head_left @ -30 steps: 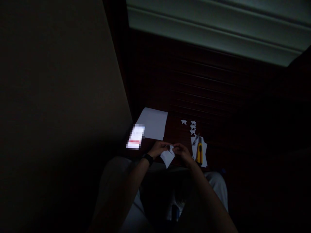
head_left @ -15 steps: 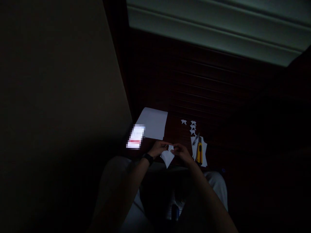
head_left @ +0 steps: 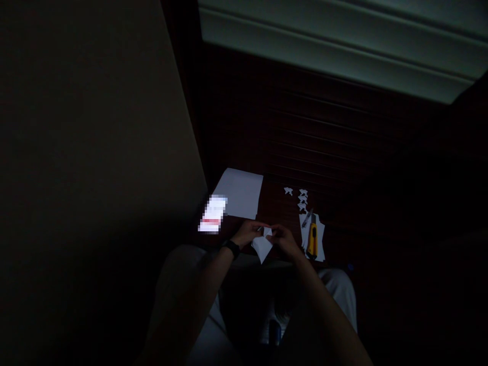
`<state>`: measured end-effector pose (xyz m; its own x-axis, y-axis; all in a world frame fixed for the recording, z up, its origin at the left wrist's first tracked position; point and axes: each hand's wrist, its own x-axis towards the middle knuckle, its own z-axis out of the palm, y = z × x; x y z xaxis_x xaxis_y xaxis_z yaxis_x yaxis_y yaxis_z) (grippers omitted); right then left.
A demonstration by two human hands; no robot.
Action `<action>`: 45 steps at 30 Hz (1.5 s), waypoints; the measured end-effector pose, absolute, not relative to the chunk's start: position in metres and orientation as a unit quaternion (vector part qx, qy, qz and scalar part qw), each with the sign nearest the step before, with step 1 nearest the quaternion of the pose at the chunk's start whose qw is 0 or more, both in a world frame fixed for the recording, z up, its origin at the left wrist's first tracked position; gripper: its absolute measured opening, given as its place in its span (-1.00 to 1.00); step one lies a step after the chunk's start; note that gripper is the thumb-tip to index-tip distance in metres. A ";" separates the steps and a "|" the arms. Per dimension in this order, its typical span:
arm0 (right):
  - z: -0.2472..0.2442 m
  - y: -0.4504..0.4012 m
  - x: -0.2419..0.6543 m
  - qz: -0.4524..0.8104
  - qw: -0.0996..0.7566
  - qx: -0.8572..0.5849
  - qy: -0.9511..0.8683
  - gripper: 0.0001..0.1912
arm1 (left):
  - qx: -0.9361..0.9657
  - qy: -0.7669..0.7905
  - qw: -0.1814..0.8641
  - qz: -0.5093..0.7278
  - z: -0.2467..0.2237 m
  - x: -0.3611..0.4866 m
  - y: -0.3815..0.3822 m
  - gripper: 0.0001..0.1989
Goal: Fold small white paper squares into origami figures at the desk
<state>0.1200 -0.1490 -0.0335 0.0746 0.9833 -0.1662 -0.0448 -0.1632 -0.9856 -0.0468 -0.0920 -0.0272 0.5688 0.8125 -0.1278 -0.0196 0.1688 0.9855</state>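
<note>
A small folded white paper hangs between my two hands at the near edge of the dark table, its pointed end toward me. My left hand, with a dark band at the wrist, grips its left side. On the right side my right hand pinches the same paper, fingers closed. The fingertips of both hands nearly meet at its top edge. Fine folds are too dark to make out.
White sheets lie at the left, with a bright blurred phone overlapping them. Several small folded paper pieces sit behind a yellow cutter, which rests on smaller papers beside a slim, pen-like object. A wall rises at left.
Both hands keep their hold on the folded paper; its lower tip has shifted very slightly. Everything else looks the same.
</note>
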 end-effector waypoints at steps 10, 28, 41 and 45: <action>-0.035 -0.148 0.121 0.491 0.522 -0.562 -0.414 -0.86 | 0.558 0.348 0.685 0.313 -0.025 -0.047 -0.091 -0.58; -0.034 -0.146 0.129 0.543 0.506 -0.562 -0.365 -0.80 | 0.550 0.358 0.683 0.322 -0.022 -0.045 -0.095 -0.51; -0.026 -0.150 0.119 0.518 0.507 -0.571 -0.386 -0.64 | 0.553 0.378 0.669 0.323 -0.026 -0.045 -0.094 -0.61; -0.028 -0.153 0.120 0.516 0.512 -0.570 -0.383 -0.60 | 0.553 0.380 0.673 0.312 -0.020 -0.048 -0.095 -0.56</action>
<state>0.1200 -0.1525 -0.0283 0.1729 0.9652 -0.1963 -0.0921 -0.1826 -0.9789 -0.0475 -0.0950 -0.0204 0.5161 0.8404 -0.1658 -0.0002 0.1936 0.9811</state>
